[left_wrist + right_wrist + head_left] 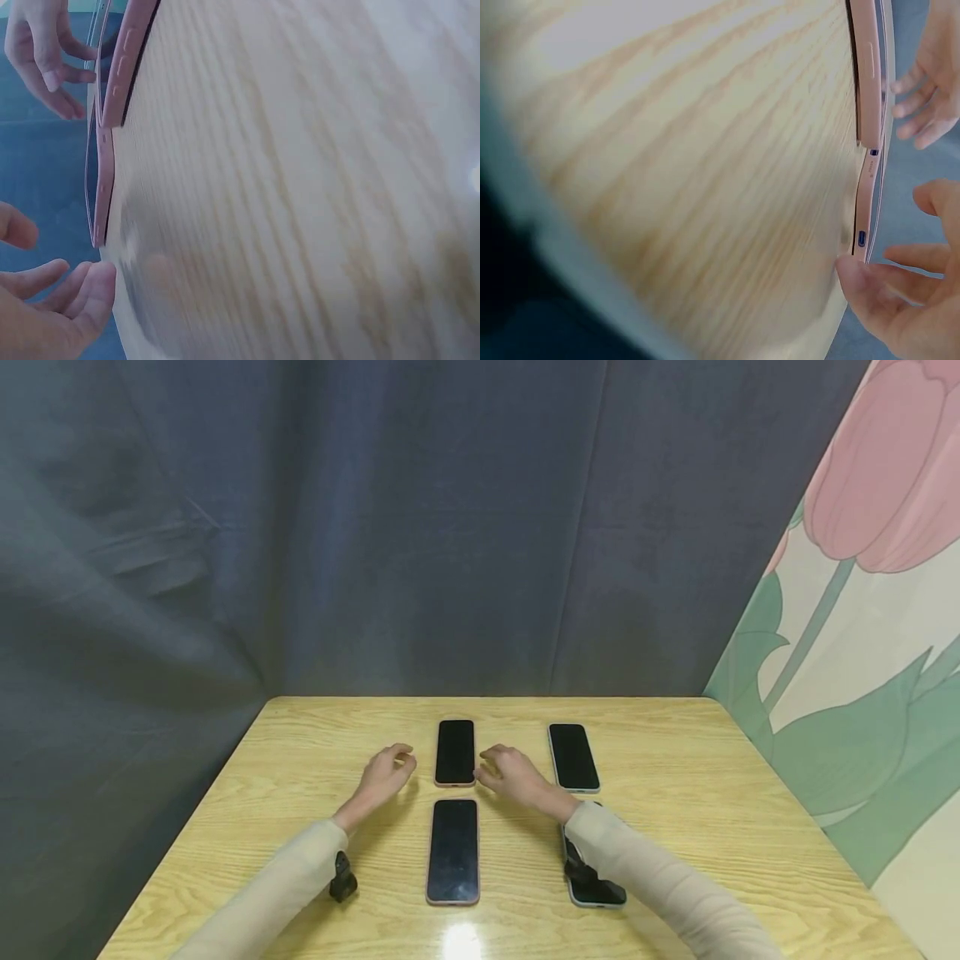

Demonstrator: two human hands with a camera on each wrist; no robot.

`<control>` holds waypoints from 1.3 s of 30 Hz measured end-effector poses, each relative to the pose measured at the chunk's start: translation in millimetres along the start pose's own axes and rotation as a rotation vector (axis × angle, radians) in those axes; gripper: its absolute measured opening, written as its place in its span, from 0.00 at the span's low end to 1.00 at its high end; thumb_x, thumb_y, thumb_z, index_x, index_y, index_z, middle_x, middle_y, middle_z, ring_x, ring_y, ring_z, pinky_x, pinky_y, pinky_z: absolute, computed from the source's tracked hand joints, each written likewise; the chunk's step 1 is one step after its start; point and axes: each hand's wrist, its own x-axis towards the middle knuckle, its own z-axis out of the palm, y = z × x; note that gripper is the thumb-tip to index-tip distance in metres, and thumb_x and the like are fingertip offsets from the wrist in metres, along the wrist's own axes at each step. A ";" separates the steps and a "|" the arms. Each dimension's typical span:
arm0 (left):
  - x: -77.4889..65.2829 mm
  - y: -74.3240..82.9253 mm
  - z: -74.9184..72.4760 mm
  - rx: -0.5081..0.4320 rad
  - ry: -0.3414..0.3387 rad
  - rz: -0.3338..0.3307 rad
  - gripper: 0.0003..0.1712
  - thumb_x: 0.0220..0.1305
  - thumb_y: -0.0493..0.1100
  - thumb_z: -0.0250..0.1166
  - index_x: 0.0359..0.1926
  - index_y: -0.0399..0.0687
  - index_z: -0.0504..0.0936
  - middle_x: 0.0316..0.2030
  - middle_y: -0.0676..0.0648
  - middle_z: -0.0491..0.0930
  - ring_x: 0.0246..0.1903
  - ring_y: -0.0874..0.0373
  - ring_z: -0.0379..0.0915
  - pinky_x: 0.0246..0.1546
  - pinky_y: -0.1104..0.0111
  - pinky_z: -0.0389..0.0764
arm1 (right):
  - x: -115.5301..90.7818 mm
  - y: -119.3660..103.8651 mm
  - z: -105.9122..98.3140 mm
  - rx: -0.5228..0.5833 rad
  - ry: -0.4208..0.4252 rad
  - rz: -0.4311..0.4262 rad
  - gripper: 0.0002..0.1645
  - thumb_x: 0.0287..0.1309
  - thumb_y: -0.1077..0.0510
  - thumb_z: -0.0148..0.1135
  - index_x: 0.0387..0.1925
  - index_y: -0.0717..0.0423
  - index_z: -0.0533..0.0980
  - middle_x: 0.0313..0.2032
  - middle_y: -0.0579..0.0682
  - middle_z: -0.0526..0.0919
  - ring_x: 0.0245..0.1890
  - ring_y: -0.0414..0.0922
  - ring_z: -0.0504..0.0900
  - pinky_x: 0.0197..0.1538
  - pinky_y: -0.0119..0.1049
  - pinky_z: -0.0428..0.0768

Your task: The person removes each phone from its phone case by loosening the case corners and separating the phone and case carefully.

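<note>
Four smartphones would be a count too high, so several lie flat on the table, screens dark. The far pink-edged phone (455, 752) lies between both hands. My left hand (387, 772) hovers just left of it, fingers loosely bent with nothing in them. On the other side my right hand (513, 772) has its fingertips right at the phone's lower right edge, fingers loosely bent and gripping nothing. In the right wrist view a fingertip overlaps the table beside the pink phone's end (863, 217). Nearer the front lies a second pink-edged phone (453, 852).
At the right lie a far light-edged phone (573, 757) and a near light-edged phone (597, 893), the latter partly hidden under the right sleeve (660, 877). The wooden table (247, 827) ends at a dark curtain (450, 527); a flower-patterned wall covering (847, 735) borders its right side.
</note>
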 end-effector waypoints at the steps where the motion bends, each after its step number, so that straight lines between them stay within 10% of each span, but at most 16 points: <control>1: 0.1 1.2 1.2 -0.005 -0.003 -0.003 0.21 0.62 0.44 0.51 0.52 0.37 0.71 0.42 0.44 0.74 0.39 0.50 0.73 0.36 0.61 0.76 | 0.2 -0.7 0.7 -0.011 -0.009 0.003 0.25 0.58 0.52 0.53 0.49 0.69 0.71 0.46 0.61 0.74 0.41 0.49 0.76 0.46 0.42 0.74; 11: 4.5 15.2 11.8 -0.032 -0.075 -0.025 0.20 0.61 0.38 0.51 0.54 0.33 0.69 0.46 0.39 0.74 0.43 0.48 0.72 0.39 0.61 0.76 | 2.6 -6.0 2.4 -0.004 -0.036 -0.044 0.23 0.58 0.54 0.53 0.46 0.70 0.72 0.43 0.62 0.77 0.20 0.37 0.71 0.36 0.36 0.76; 18: 7.7 20.7 20.4 -0.053 -0.145 -0.055 0.20 0.62 0.39 0.51 0.54 0.33 0.69 0.44 0.40 0.74 0.41 0.49 0.72 0.37 0.60 0.75 | 4.7 -11.7 2.3 0.003 -0.102 -0.001 0.24 0.57 0.53 0.55 0.46 0.70 0.72 0.19 0.45 0.72 0.09 0.35 0.60 0.19 0.28 0.66; 39: 9.0 38.2 33.9 -0.231 -0.096 -0.271 0.23 0.60 0.38 0.53 0.56 0.35 0.67 0.46 0.38 0.72 0.43 0.48 0.70 0.35 0.61 0.75 | 4.7 -16.8 2.2 -0.093 -0.190 -0.081 0.19 0.59 0.57 0.53 0.45 0.68 0.74 0.40 0.58 0.80 0.34 0.44 0.80 0.37 0.32 0.78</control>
